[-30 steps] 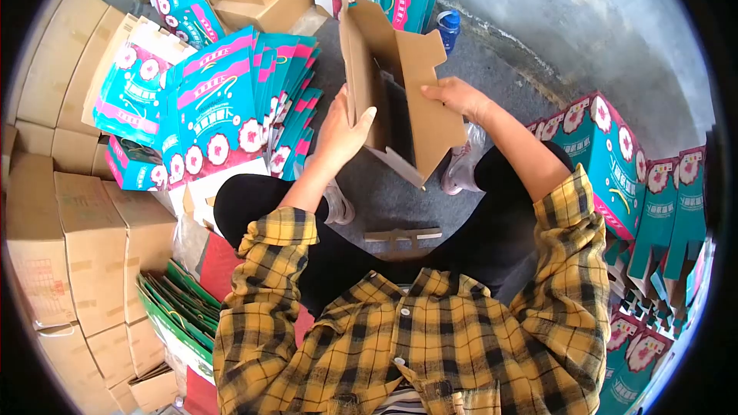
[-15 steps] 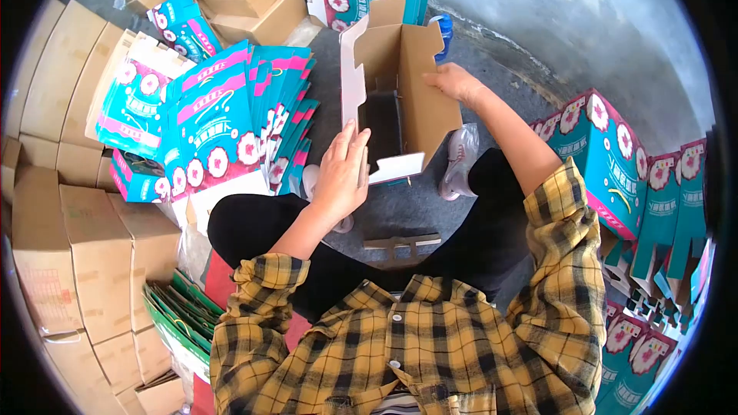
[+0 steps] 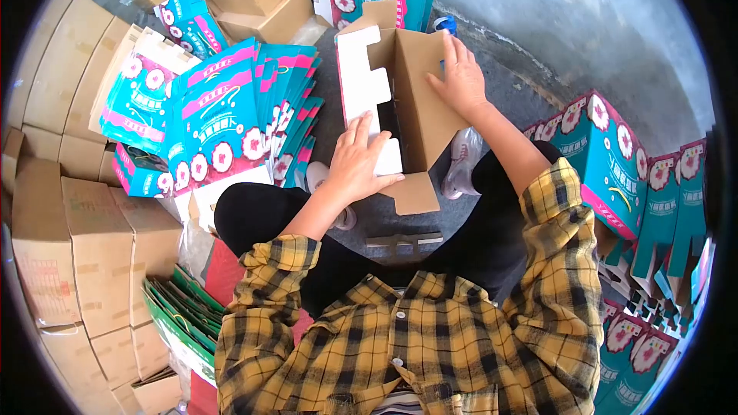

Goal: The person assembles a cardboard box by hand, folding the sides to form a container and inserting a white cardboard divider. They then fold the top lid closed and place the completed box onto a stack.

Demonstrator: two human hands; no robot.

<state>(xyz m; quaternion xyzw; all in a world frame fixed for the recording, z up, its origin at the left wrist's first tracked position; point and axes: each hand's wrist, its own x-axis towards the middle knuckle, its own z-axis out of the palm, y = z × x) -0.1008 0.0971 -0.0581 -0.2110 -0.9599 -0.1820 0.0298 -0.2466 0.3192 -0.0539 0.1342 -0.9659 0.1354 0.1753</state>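
Observation:
An open cardboard box stands between my knees, its inside plain brown and its flaps raised. Along its left side a white notched flap leans inward over the opening. My left hand lies flat on the lower part of that flap, fingers apart. At the box's right side, my right hand presses on the brown panel with fingers stretched out and thumb spread. A short brown end flap sticks out toward me. The bottom of the box is mostly in shadow.
Flattened teal and pink printed cartons are piled on the left, beside stacked brown boxes. Green folded packaging lies near my left elbow. Assembled teal boxes stand at right. A blue-capped object is by the wall.
The white left flap has folded inward over the opening, with my left hand on it. My right hand has moved up and flattened against the right panel. The near end flap now points down toward me.

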